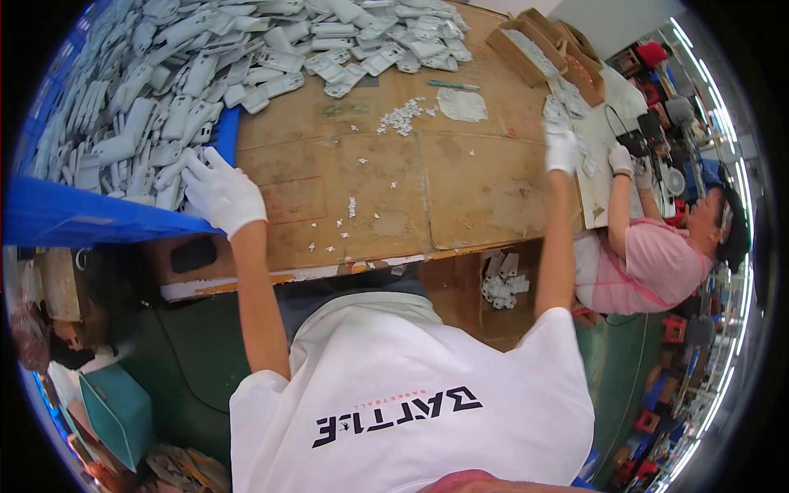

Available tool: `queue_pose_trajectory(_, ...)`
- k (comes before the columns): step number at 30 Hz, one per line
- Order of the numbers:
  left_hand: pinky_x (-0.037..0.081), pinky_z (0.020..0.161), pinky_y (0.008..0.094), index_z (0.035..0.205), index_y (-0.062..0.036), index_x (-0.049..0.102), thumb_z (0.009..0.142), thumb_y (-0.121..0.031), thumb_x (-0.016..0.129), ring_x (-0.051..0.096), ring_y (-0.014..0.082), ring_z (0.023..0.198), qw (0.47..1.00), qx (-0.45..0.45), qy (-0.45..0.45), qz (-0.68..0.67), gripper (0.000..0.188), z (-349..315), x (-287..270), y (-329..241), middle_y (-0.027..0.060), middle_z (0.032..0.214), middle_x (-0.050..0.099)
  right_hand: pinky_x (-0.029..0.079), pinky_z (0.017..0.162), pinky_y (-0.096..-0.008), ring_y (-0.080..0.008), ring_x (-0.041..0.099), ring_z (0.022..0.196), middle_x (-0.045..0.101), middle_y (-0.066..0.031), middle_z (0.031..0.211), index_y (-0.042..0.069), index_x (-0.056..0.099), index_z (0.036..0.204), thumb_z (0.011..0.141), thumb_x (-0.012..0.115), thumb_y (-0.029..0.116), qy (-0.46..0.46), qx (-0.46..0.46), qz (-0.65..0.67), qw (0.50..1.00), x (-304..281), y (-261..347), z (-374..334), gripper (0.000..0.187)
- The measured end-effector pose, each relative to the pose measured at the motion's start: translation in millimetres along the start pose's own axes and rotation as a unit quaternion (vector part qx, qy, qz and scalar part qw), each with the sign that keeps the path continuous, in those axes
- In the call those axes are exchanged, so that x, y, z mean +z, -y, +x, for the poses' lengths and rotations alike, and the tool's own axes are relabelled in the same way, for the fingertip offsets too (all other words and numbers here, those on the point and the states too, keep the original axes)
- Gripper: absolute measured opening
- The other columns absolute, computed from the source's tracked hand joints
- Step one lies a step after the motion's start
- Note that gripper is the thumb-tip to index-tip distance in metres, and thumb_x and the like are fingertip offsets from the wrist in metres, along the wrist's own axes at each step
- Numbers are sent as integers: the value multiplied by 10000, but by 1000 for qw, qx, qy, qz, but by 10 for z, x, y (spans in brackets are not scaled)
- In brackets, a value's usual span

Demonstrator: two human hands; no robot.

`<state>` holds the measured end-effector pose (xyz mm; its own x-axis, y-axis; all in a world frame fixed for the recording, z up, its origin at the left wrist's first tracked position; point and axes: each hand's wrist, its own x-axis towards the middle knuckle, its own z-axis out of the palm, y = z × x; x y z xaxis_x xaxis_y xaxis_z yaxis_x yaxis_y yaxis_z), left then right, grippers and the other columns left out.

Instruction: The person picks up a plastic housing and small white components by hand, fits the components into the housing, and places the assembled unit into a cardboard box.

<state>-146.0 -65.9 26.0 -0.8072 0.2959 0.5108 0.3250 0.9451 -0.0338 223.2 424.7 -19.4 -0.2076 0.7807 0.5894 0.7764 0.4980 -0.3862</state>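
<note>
My left hand (223,194), in a white glove, reaches over the edge of a blue crate (107,215). Its fingers are apart and touch the light grey plastic casings (177,117) heaped there. My right hand (562,150), also gloved, is stretched out to the right side of the cardboard-covered table (353,164). It is beside several casings (565,100) lying near the table's right edge. Motion smears its fingers, so whether they hold anything does not show. Small white parts (401,117) lie in a cluster between my hands, with a few scattered nearer to me.
A teal pen-like tool (453,85) and a pale patch (462,105) are at the far middle. Cardboard boxes (526,51) with small parts stand at the far right. A co-worker in pink (657,263) works at the adjoining table. Below the tabletop, an open box (503,283) holds white pieces.
</note>
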Motion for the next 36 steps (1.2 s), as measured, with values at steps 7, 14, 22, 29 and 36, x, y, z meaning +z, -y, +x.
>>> queue_pose_trajectory(7,573,691,397,1066,-129,578,952,-128,555,693,278,878,984,-83,103,118,116,236,202,285,101,980,636,508,790,-453,-341,619,854,653,-164,924,34,669,882,818,680,245,45,-161,-4,986,-185,1572,-674,221)
queue_pose_trajectory(14,573,727,416,1023,-94,639,962,-125,539,699,297,883,995,-34,67,60,121,241,390,328,138,1043,641,539,728,-435,-334,666,791,639,-119,871,80,604,860,798,782,314,342,-72,128,928,-192,2792,-2163,300)
queue_pose_trajectory(22,547,766,451,941,-58,709,971,-175,515,656,326,912,998,-3,50,26,228,177,620,549,161,1007,640,554,741,-481,-381,681,866,665,-182,905,92,650,899,877,688,262,375,-172,24,911,-29,2872,-2109,176)
queue_pose_trajectory(29,493,767,458,832,-43,662,761,-111,721,606,339,930,958,184,-81,-204,114,177,270,251,142,971,626,575,568,-371,-274,678,713,561,-104,819,88,546,851,909,623,160,213,-309,-24,927,117,2622,-2301,121)
queue_pose_trajectory(36,505,741,332,901,-18,616,823,-129,755,604,259,755,757,69,245,-602,194,-275,385,-233,132,847,630,586,566,-350,-236,671,715,547,-80,826,84,554,830,865,589,77,207,-375,-47,903,-21,2667,-2262,50)
